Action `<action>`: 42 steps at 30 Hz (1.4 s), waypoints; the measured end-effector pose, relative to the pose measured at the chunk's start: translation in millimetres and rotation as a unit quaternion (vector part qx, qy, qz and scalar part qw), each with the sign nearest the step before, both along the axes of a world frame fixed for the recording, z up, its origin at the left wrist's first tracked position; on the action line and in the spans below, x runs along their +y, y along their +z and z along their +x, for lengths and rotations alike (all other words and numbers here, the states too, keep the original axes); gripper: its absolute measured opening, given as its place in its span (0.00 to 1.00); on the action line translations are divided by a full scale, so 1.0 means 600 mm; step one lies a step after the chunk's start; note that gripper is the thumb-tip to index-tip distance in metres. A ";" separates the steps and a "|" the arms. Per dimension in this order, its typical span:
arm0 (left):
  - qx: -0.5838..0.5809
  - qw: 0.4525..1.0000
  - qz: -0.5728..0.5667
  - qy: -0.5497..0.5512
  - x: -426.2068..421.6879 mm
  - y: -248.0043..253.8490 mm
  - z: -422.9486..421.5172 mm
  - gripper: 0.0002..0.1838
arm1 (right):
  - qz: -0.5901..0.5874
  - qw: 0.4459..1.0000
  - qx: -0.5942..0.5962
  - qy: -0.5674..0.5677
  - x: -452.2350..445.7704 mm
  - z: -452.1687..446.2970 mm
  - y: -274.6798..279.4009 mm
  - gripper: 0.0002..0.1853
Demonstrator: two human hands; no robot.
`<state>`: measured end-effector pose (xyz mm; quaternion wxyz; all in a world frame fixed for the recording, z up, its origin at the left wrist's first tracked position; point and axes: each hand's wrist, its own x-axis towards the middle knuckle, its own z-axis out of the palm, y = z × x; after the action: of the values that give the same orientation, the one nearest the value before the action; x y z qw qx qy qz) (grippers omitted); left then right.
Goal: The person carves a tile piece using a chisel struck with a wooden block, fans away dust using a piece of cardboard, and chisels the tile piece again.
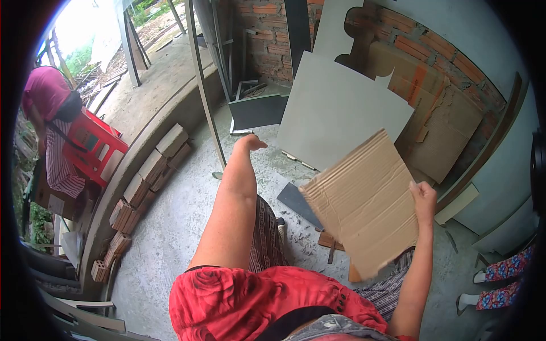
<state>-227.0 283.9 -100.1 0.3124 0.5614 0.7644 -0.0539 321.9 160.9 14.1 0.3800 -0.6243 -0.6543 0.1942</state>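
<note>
the cardboard (364, 204) slants beside the right hand (424, 202), which grips its edge; the left hand (250, 143) reaches out empty.

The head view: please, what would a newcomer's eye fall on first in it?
Probably the corrugated cardboard sheet, right of centre, which the right hand holds by its edge. Next comes the large pale board above it, standing before the brick wall. At the far left, beyond the low curb, a person in bright pink also stands out.
</note>
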 end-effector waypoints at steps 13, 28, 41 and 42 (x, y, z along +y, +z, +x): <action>-0.016 0.999 0.029 0.017 -0.005 -0.001 -0.003 0.35 | -0.258 0.641 0.518 0.504 0.041 0.085 0.025 0.20; -0.063 0.992 -0.049 0.099 -0.021 0.037 0.010 0.39 | -0.124 0.602 0.638 0.464 0.016 0.106 0.036 0.15; -0.068 0.991 -0.064 0.092 -0.008 0.037 0.026 0.36 | 0.004 0.960 -0.211 -0.184 -0.005 0.052 0.031 0.18; -0.068 0.992 -0.069 0.086 -0.008 0.037 0.025 0.36 | 0.008 0.993 0.034 -0.114 0.001 0.070 0.026 0.19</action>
<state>-212.0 279.2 -77.8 0.4053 0.4733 0.7810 -0.0411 363.8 161.4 29.8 0.4266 -0.6846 -0.5674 0.1654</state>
